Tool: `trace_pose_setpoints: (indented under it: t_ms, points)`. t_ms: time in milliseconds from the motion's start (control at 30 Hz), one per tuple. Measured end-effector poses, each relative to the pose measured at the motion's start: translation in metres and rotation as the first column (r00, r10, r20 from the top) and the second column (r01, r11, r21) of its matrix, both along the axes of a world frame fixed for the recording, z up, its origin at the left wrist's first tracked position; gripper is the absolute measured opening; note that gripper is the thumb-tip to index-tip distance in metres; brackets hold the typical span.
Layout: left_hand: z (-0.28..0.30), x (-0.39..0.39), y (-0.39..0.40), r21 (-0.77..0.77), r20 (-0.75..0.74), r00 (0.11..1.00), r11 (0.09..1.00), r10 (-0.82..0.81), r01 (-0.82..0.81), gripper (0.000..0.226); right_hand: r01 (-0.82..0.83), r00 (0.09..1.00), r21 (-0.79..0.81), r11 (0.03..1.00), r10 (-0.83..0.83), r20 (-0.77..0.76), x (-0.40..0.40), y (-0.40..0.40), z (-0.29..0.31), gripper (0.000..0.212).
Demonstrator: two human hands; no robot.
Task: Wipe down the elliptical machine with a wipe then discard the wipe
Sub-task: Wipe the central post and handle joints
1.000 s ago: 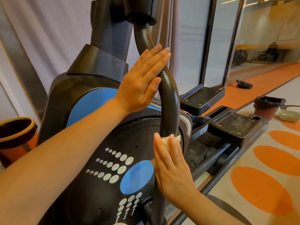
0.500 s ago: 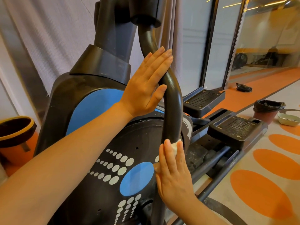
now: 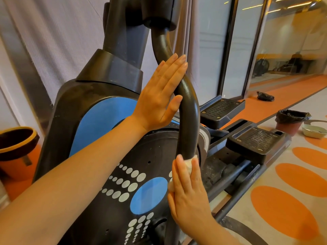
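Here, right hand (image 3: 187, 197) flat against the lower run of the curved handlebar (image 3: 188, 110), fingers straight, pressing the wipe (image 3: 189, 164) onto the bar; left hand (image 3: 161, 96) flat too, palm bracing the bar higher up. Bar's long axis near upright, bare stretch lying above the wipe, right hand nearer. Against a second ago: wipe slightly higher on the bar, left hand unchanged.

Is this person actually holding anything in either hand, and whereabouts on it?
The right hand presses a white wipe against the black handlebar, fingers flat over it. The left hand holds nothing; it rests open against the bar higher up.
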State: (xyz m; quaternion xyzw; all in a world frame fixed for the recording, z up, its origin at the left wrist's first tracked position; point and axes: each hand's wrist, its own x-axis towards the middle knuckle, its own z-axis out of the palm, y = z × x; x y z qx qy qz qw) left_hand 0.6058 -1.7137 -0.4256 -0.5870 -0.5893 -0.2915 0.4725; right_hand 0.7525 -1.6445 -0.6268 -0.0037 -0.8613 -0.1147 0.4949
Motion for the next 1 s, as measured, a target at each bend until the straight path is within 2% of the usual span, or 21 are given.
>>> trace_pose_setpoints:
  t_ms: [133, 400, 667, 900, 1000]
  points:
    - [-0.006, 0.007, -0.002, 0.0, 0.023, 1.0, 1.0, -0.011, 0.011, 0.065, 0.042, 0.995, 0.032, 0.999, -0.045, 0.086, 0.007, 0.0, -0.042, 0.058]
    - [-0.046, 0.02, -0.012, -0.121, -0.097, 0.995, 0.992, -0.039, 0.027, 0.055, -0.042, 0.998, 0.02, 0.999, 0.04, 0.054, 0.01, -0.003, -0.021, 0.058]
    - [-0.056, 0.026, -0.014, -0.214, -0.214, 0.976, 0.977, -0.039, -0.008, 0.053, -0.084, 0.996, 0.04, 0.996, 0.083, 0.016, 0.004, -0.001, -0.026, 0.058]
    - [-0.068, 0.027, -0.011, -0.22, -0.207, 0.977, 0.975, -0.056, 0.009, 0.051, -0.064, 0.972, 0.124, 0.99, 0.034, 0.233, 0.018, -0.001, -0.09, 0.057]
    - [-0.07, 0.027, -0.01, -0.209, -0.215, 0.976, 0.978, -0.047, 0.001, 0.05, -0.057, 0.958, 0.132, 0.99, 0.016, 0.287, 0.02, 0.001, -0.096, 0.054]
